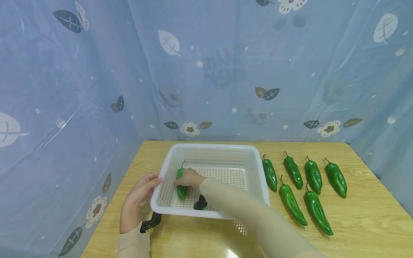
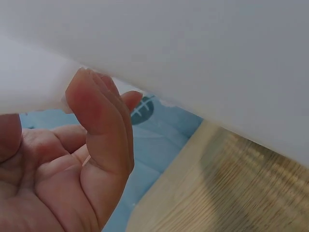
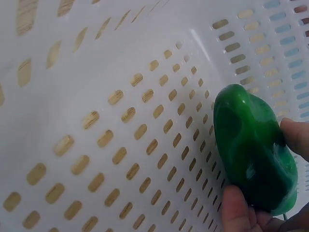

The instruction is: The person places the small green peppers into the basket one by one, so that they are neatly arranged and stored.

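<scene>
My right hand [image 1: 192,178] reaches into a white perforated plastic basket [image 1: 213,146] and holds a green pepper [image 1: 181,191] near the left wall. In the right wrist view the thumb and fingers pinch the pepper [image 3: 256,150] from two sides, low over the slotted floor [image 3: 140,159]. At the basket's left side, my left hand [image 1: 142,191] grips the rim. The left wrist view shows its curled fingers [image 2: 104,116] against the underside of that white rim [image 2: 159,53], palm facing up.
Several green peppers [image 1: 312,177] lie on the wooden table [image 1: 364,215] to the right of the basket, stems pointing away. One pepper [image 1: 269,174] lies right beside the basket's right wall. A blue patterned curtain [image 1: 213,89] hangs behind and along the left.
</scene>
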Available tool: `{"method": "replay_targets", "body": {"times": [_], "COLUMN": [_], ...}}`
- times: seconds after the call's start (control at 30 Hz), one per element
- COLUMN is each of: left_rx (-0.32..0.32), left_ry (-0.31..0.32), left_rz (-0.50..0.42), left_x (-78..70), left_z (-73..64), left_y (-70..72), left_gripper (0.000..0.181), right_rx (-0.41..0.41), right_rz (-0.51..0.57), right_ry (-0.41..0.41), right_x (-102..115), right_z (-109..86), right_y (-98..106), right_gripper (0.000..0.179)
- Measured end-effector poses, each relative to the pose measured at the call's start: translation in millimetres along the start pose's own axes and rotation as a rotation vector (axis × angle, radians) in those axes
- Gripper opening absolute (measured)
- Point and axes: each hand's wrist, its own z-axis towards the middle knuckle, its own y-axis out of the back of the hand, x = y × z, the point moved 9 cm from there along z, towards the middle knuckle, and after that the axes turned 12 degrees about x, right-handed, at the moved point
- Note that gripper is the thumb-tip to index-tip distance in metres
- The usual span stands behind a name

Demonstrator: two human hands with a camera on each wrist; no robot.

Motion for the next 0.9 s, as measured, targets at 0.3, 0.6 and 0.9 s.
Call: {"method": "replay_targets", "body": {"times": [0.3,0.6,0.9], "left_rx": [-0.009,0.049,0.059], "left_ry": [0.012,-0.013,-0.006], "left_rz": [0.008,0.006,0.037], "left_x": [0.3,-2.1,-2.3], "left_z": [-1.9,-2.8,-2.5], "left_y": [-0.3,-3.0,-2.3], "left_gripper": [0.051,0.050,0.050], "right_rx": [-0.001,-0.002,-0.021], "right_rz": [0.055,0.064,0.060], "right_ry": [-0.017,-0.021,-0.036], "right_x": [-4.3,-5.2,-6.2], "right_z": [-0.4,-4.1,-5.1], "right_y": [-2.5,-3.0,-2.4], "right_gripper": [0.051,0.050,0.050]}}
